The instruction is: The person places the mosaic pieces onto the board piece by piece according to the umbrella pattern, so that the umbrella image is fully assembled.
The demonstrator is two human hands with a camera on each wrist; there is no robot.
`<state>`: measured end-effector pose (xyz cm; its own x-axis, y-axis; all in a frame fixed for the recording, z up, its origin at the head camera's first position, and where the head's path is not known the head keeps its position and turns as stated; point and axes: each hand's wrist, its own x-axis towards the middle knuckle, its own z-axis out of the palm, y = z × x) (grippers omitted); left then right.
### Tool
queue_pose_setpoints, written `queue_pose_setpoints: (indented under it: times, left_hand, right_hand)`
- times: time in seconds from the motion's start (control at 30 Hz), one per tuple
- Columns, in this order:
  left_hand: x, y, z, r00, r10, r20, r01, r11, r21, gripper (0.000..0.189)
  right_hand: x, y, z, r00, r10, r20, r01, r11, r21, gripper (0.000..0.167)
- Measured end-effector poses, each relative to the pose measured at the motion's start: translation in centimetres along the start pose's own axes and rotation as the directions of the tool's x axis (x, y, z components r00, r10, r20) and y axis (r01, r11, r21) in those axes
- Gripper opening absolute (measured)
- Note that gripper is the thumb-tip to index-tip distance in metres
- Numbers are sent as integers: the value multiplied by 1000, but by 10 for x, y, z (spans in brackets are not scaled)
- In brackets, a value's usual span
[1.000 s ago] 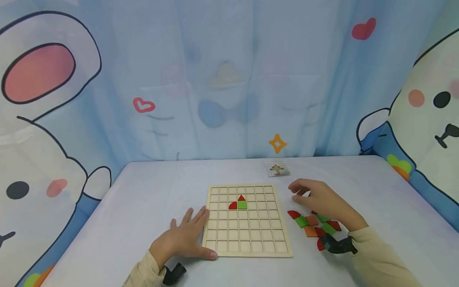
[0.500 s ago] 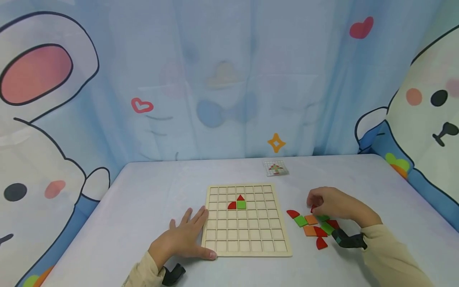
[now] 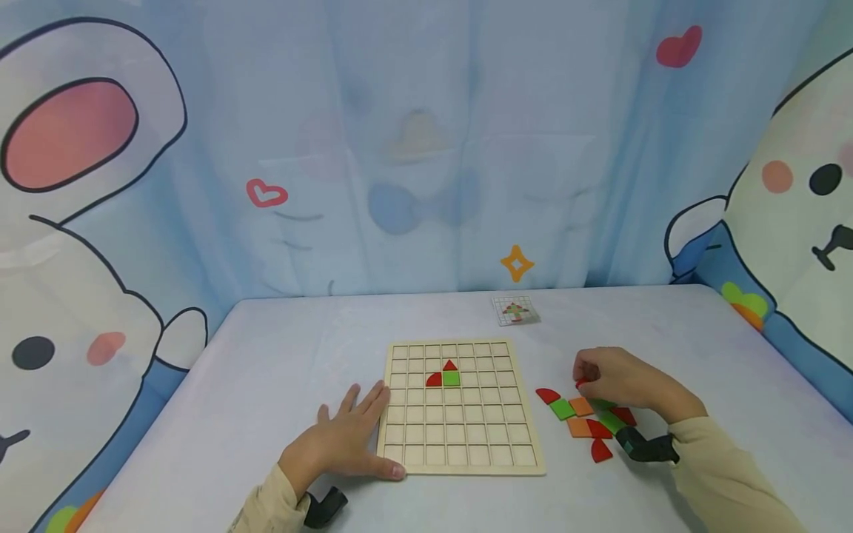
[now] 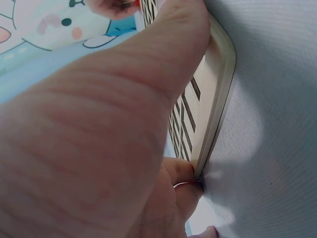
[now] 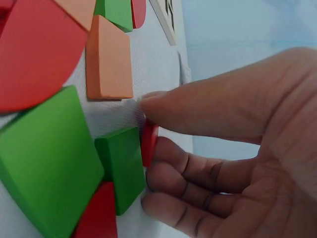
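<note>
My left hand (image 3: 343, 444) lies with spread fingers along the left edge of a square wooden grid board (image 3: 466, 469), its thumb at the near left corner. In the left wrist view, the board's rim (image 4: 215, 94) shows between thumb and fingers. Set in the grid are a red triangle (image 3: 449, 365), a green square (image 3: 451, 378) and a red quarter-round piece (image 3: 435, 380). To the right of the board, my right hand (image 3: 629, 381) pinches a red wooden piece (image 5: 149, 143) between thumb and fingertips, close to a green block (image 5: 126, 168). Much of the red piece's shape is hidden.
Around and below the right hand lie several loose pieces, among them an orange square (image 3: 579, 427), a green square (image 3: 563, 409) and a red quarter-round (image 3: 601, 450). A small patterned picture card (image 3: 515, 311) rests behind the board. A blue curtain (image 3: 426, 222) hangs behind the table.
My right hand has moved from beside the board's far right corner, right and nearer to the loose pieces, and now pinches a red piece. The left hand has stayed on the board.
</note>
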<state>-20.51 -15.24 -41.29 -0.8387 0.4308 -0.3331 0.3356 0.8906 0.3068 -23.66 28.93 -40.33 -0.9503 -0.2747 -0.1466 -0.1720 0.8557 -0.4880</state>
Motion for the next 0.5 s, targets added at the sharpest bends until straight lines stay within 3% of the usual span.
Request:
queue_pose_setpoints:
  times: [0.17,0.5]
  left_hand:
    - [1,2,-1,1000,-4,-3,4,1000,2,123]
    - [2,1,0,1000,-9,5,9,1000,-1,123]
  right_hand:
    - [0,0,1,998,4,-70,-4,1000,-1,6]
    - [5,-6,5,977,20,-213,-9,999,51,18]
